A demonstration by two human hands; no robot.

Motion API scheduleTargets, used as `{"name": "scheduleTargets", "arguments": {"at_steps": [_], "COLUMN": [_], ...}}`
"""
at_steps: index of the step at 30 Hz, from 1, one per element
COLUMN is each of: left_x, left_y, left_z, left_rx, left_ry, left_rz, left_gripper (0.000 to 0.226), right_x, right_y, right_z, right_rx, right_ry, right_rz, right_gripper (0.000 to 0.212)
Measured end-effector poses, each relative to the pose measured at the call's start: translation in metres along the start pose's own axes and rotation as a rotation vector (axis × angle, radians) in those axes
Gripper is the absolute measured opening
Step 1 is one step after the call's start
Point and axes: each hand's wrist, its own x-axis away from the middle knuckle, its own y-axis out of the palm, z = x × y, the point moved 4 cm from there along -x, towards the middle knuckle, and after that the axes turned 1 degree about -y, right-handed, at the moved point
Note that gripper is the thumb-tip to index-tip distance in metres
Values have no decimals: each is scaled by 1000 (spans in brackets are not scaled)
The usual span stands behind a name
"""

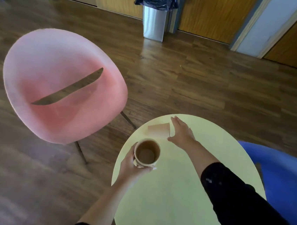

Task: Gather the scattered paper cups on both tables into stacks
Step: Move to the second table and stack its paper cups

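Brown paper fills my left hand: its fingers curl round the wall of an upright cup, held just over the near-left edge of the table. I see nothing inside but the bare bottom; whether it is one cup or several nested, I cannot tell from above. My right hand reaches to the far side of the table, fingers spread and straight, nothing clasped yet, its thumb and forefinger framing the mouth end of a second cup that lies on its side. Whether skin touches the rim I cannot tell.

I judge these cups very light and thin-walled, easy to dent and apt to roll or skid away at a nudge. I would take the lying cup gently around its body near the rim, where it is stiffest, then tip it upright and drop it into the held one.

Beyond the table stand a pink chair, a blue chair and a steel bin lined with a dark bag.
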Motion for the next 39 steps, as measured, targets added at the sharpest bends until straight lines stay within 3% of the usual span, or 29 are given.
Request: {"name": "scheduleTargets", "arguments": {"at_steps": [5,8,12,17,23,30,39], "left_x": [-8,-10,-8,-8,-3,-1,-1], "left_y": [8,7,10,9,8,7,8], "left_z": [5,6,7,7,12,18,24], "left_rx": [-18,-10,-5,-10,-21,-48,-92], "left_ry": [32,31,23,6,-43,-69,-107], "left_rz": [-20,-19,-27,-40,-39,-38,-59], "left_gripper": [81,80,79,78,77,78,81], "right_x": [-15,-23,-22,-10,29,98,141], "right_y": [16,25,28,14,-36,-95,-76], "right_z": [0,-3,2,3,-7,-47,-83], "right_rx": [83,116,103,-91,-391,-547,-240], "right_ry": [-10,-27,-37,-29,-19,-205,-420], "right_rz": [-135,-171,-29,51,255,470,362], "right_gripper": [104,99,67,57,74,79,75]}}
